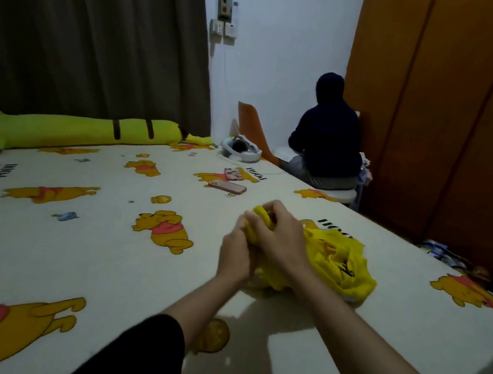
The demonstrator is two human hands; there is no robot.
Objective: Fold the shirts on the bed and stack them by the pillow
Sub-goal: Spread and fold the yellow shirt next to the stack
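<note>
The fingers of both hands curl into the yellow shirt, pinching one bunched edge; the rest lies crumpled on the bed near its right side; pulled unevenly, it may twist, or sweep the phones just beyond.

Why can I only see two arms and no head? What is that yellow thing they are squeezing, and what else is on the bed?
The camera sits on the person's head and looks down, so you see only their arms. There is just this one picture. Both hands, the left hand and the right hand, grip a crumpled yellow shirt that lies on the bed, which has a bear-print sheet. It is not folded yet. Farther away lie two phones, a white headset and a long yellow-green plush pillow. Another person sits beyond the bed, facing away.
</note>
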